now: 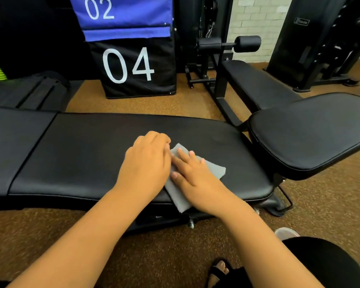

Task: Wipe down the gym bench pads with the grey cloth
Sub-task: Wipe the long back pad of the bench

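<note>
A grey cloth (213,170) lies folded on the long black bench pad (87,150), near the pad's front edge, with one corner hanging over it. My right hand (195,179) rests flat on the cloth, fingers spread. My left hand (148,161) sits on the cloth's left side, fingers curled down at its far corner. A second, raised black pad (312,134) adjoins the long pad on the right.
Another black pad section (13,146) continues to the left. Behind stand stacked boxes marked 02 and 04 (133,65), another bench (256,84) with foam rollers, and a black machine at the far right. My sandalled foot (218,271) is on the brown floor.
</note>
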A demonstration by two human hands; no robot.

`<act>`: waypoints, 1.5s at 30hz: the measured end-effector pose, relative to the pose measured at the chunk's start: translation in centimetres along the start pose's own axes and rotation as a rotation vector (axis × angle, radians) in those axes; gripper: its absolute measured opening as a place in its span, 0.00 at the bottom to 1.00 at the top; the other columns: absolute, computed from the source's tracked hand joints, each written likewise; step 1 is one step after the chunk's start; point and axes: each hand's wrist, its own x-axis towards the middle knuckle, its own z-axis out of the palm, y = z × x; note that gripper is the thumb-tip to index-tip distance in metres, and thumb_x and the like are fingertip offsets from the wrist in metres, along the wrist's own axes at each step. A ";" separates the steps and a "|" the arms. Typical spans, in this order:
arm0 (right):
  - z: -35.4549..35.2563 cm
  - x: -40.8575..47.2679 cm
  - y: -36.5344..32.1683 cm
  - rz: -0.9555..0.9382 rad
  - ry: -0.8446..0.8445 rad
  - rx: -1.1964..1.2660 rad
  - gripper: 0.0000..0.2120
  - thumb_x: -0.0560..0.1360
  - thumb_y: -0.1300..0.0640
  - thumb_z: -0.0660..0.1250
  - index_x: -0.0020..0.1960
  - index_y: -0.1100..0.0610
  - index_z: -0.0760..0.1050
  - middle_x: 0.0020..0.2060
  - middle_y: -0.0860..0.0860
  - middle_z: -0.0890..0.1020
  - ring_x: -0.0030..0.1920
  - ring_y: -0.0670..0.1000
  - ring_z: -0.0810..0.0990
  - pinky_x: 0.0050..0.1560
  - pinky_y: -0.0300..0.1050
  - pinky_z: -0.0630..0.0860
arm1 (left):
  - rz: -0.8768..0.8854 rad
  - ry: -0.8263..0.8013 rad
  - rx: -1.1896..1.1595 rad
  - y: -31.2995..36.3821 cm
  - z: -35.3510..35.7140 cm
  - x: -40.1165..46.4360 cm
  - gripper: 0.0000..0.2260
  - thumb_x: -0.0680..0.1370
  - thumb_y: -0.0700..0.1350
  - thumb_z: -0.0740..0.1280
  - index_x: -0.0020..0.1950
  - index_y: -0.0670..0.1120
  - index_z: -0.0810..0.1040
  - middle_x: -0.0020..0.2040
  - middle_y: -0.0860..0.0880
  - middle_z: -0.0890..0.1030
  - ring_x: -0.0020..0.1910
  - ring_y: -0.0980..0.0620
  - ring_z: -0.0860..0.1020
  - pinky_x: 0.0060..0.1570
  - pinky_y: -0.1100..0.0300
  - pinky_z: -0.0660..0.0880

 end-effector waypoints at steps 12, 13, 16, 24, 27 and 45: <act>-0.8 -4.4 8.4 0.435 0.409 -0.166 0.22 0.82 0.51 0.53 0.75 0.56 0.64 0.76 0.54 0.62 0.77 0.61 0.50 0.75 0.60 0.47 | 0.059 -0.609 0.335 3.4 6.9 5.0 0.27 0.83 0.55 0.44 0.80 0.47 0.42 0.80 0.47 0.41 0.79 0.47 0.40 0.76 0.45 0.41; -0.8 -4.4 8.7 0.462 0.395 -0.184 0.23 0.82 0.50 0.52 0.75 0.56 0.63 0.76 0.54 0.62 0.77 0.61 0.50 0.75 0.60 0.47 | 0.045 -0.621 0.353 3.5 7.1 5.5 0.27 0.83 0.55 0.44 0.80 0.48 0.42 0.80 0.47 0.41 0.79 0.46 0.39 0.76 0.44 0.41; -0.6 -4.7 9.6 0.490 0.363 -0.193 0.25 0.82 0.47 0.50 0.76 0.55 0.61 0.76 0.53 0.61 0.77 0.60 0.52 0.75 0.59 0.47 | 0.057 -0.645 0.377 4.1 7.2 4.2 0.27 0.82 0.57 0.44 0.80 0.54 0.42 0.80 0.49 0.39 0.78 0.42 0.38 0.74 0.39 0.39; 0.1 -4.7 9.8 0.476 0.435 -0.239 0.31 0.77 0.44 0.41 0.74 0.55 0.64 0.75 0.54 0.65 0.75 0.60 0.58 0.74 0.58 0.53 | 0.081 -0.554 0.425 4.8 6.6 0.8 0.26 0.82 0.59 0.43 0.79 0.57 0.42 0.80 0.50 0.41 0.78 0.41 0.40 0.74 0.38 0.42; 0.2 -4.7 9.8 0.474 0.434 -0.241 0.30 0.78 0.45 0.42 0.75 0.54 0.64 0.75 0.53 0.64 0.76 0.60 0.58 0.74 0.58 0.53 | -0.009 -0.607 0.422 4.8 7.9 4.7 0.27 0.82 0.59 0.43 0.79 0.56 0.42 0.80 0.49 0.41 0.78 0.40 0.39 0.73 0.36 0.40; 0.4 -4.7 10.1 0.476 0.465 -0.235 0.30 0.77 0.44 0.42 0.75 0.53 0.64 0.75 0.53 0.65 0.76 0.59 0.59 0.74 0.56 0.53 | -0.083 -0.598 0.426 4.2 8.3 6.5 0.26 0.82 0.56 0.43 0.80 0.54 0.41 0.80 0.49 0.40 0.78 0.41 0.38 0.73 0.37 0.40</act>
